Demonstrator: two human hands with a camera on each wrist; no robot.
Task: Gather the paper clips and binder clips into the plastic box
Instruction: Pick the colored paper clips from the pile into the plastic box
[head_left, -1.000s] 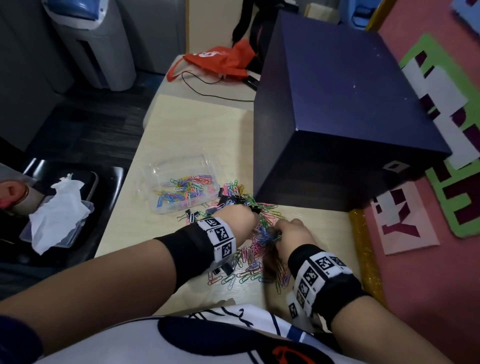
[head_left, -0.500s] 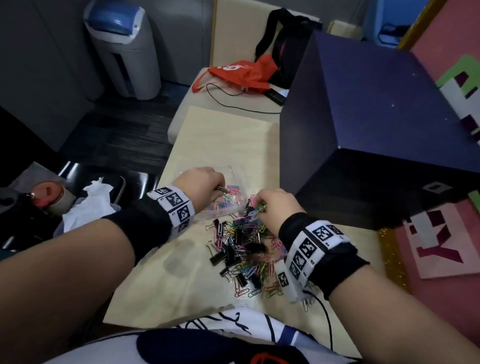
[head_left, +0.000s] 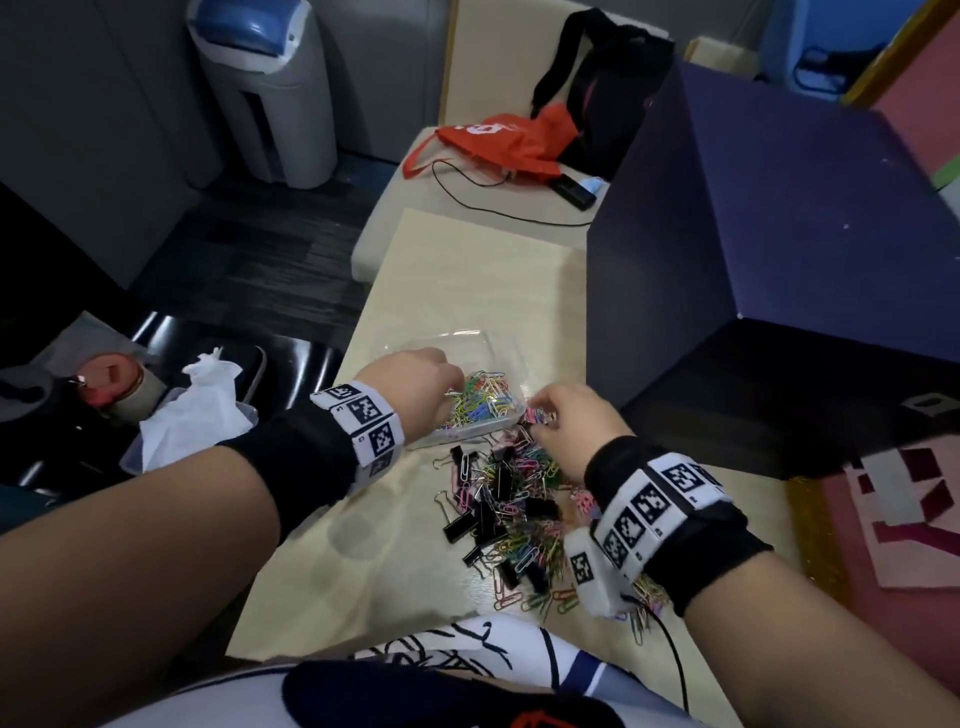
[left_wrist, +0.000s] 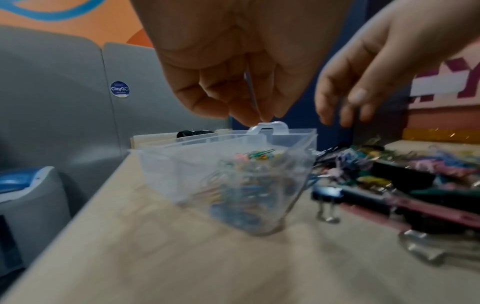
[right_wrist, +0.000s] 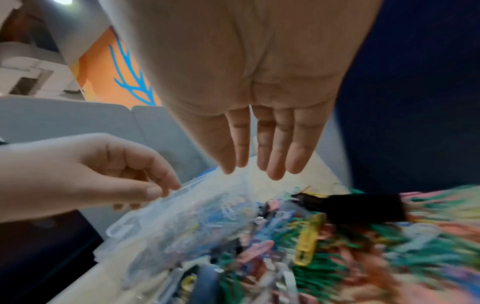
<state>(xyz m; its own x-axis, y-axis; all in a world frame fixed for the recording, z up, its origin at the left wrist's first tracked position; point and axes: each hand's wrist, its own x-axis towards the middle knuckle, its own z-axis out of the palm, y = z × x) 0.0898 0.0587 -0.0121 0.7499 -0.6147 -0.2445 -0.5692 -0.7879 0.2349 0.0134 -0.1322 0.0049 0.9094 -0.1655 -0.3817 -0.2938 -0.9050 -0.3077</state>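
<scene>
The left hand (head_left: 415, 384), fingers loosely curled and holding nothing visible, hovers over the clear plastic box (head_left: 511, 358). The right hand (head_left: 576, 426), fingers extended and empty, hovers beside the box at its 4 o'clock. Step in hand: depositing; next, scoop more from the clip pile (head_left: 514, 519) at 6 o'clock.

The left hand (head_left: 415, 387) fingertips were hidden behind its own knuckles in the head view. The heap of clips (right_wrist: 363, 246) was smeared by blur in the right wrist view, and part of it (head_left: 639, 597) was covered by the right wristband (head_left: 654, 514). Contents of the plastic box (left_wrist: 233, 164) were blurred.
</scene>
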